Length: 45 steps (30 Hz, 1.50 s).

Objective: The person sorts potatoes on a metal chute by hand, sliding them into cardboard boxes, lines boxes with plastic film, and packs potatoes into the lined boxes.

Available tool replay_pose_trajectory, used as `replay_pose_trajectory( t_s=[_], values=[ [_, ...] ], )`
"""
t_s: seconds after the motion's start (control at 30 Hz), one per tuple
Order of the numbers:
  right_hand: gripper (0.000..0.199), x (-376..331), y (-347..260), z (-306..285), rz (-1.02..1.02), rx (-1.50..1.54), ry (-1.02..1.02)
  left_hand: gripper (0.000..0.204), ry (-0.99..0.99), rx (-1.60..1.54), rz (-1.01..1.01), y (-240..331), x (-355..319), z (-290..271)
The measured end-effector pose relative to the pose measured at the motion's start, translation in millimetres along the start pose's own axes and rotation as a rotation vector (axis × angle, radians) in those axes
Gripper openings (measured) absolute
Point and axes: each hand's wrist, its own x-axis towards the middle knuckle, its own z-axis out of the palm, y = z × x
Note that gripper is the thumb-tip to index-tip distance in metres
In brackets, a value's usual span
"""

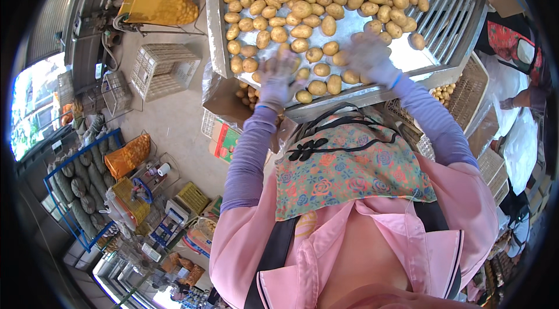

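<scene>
**Gloved hands over potatoes on sorting table**

Far left: yellow mesh sack of potatoes [156,5], white plastic crates [163,69] on the concrete floor. Brown cardboard box [224,99] sits below the table's left corner, some potatoes inside. Left hand [278,76] in pale glove, motion-blurred, fingers spread downward, tips touching small yellow-brown potatoes [303,32] near the front lip of the grey metal sorting table [212,29]; grip cannot be told. Right hand [370,59], also gloved and blurred, fingers splayed flat over potatoes, one just beside its fingertips. Far right: another person's white sleeve [512,85].
</scene>
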Motion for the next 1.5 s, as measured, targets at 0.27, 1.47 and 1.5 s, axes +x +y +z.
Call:
replay_pose_trajectory(
  t_s=[0.27, 1.47, 1.5],
  values=[
    [0.079, 28.3, 79.6, 0.6, 0.767, -0.350, -0.013, 0.075, -0.049, -0.251, -0.490, 13.8, 125.9, -15.8],
    [0.072, 94.3, 96.2, -33.5, 0.729, -0.311, -0.071, 0.080, 0.017, -0.150, -0.407, -15.1, 147.5, 1.2],
    [0.072, 100.7, 79.8, -33.7, 0.733, -0.305, -0.096, 0.083, 0.046, -0.313, -0.356, -12.6, 147.5, 12.4]
  ],
)
